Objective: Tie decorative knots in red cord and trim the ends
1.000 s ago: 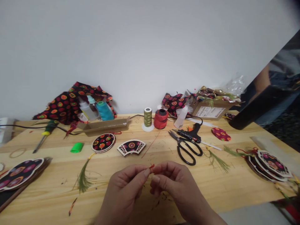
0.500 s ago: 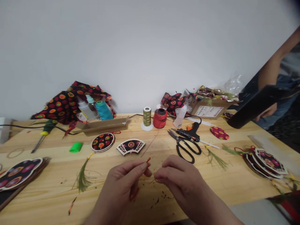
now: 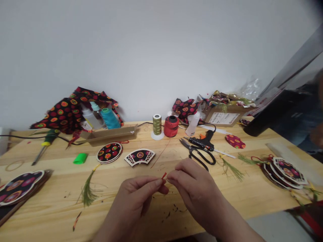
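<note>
My left hand (image 3: pixel 135 198) and my right hand (image 3: pixel 194 191) meet above the wooden workbench (image 3: pixel 45 218), their fingertips pinching a short red cord (image 3: pixel 164 175). Only its tip shows; the rest is hidden by my fingers. Beyond my hands lie a fan-shaped wooden ornament (image 3: pixel 139 156) and a round ornament (image 3: pixel 109 152), both with black patterned fabric. Black-handled scissors (image 3: pixel 199 156) are the nearest tool to my right hand. A green feathery tassel (image 3: pixel 87 190) with a gold thread lies left of my left hand.
A black hot glue gun (image 3: pixel 202 143), thread spools (image 3: pixel 156 124), bottles, patterned fabric and a cardboard box (image 3: pixel 222 117) stand along the back. Stacked ornaments (image 3: pixel 285 173) lie at right, more (image 3: pixel 17 187) at left. A dark object and a person (image 3: pixel 302 117) occupy the right edge.
My hands, apart half a second ago with a red strand hanging below the left, have come back together on the cord. The person at the right has shifted, and the view has tilted slightly.
</note>
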